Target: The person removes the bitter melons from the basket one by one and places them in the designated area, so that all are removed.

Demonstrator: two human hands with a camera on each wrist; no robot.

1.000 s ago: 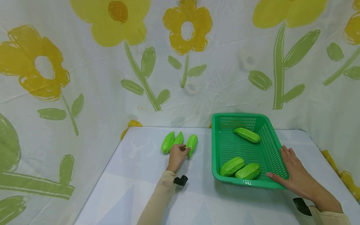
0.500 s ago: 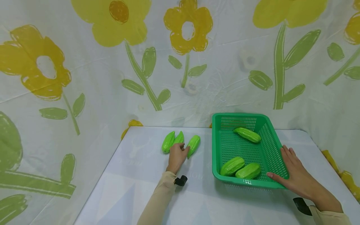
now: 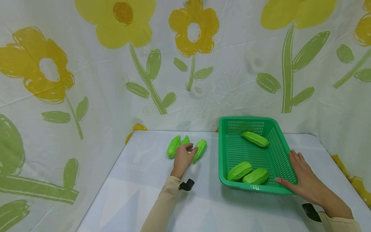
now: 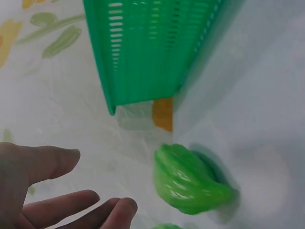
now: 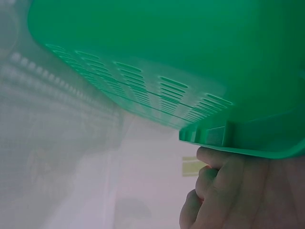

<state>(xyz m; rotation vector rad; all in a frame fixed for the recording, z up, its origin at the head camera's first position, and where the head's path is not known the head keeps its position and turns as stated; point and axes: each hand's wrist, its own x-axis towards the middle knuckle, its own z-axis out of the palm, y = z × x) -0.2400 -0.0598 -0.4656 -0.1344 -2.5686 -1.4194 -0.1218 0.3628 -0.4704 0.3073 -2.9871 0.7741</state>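
Note:
Several bright green, ridged gourds with pointed tips are in view. On the table, the left gourd (image 3: 173, 146) and the middle gourd (image 3: 185, 140) lie side by side, and the right gourd (image 3: 200, 151) lies tilted, a little apart. My left hand (image 3: 183, 159) hovers over the middle gourd and partly hides it. In the left wrist view the thumb (image 4: 52, 163) and fingers are parted with nothing between them, near a gourd (image 4: 188, 181). My right hand (image 3: 307, 180) rests on the right rim of the green basket (image 3: 221, 151), fingers straight along its outside, thumb over the rim.
Inside the basket, one gourd (image 3: 255, 139) lies at the back and two gourds, a left one (image 3: 239, 171) and a right one (image 3: 255, 176), at the front. A flower-printed curtain (image 3: 232, 80) hangs behind the white table (image 3: 139, 193). Black wrist cameras sit on both sleeves.
The right gourd on the table has shifted slightly right and tilted. My left hand has lifted slightly, its fingers apart from that gourd. The right hand and basket have stayed still.

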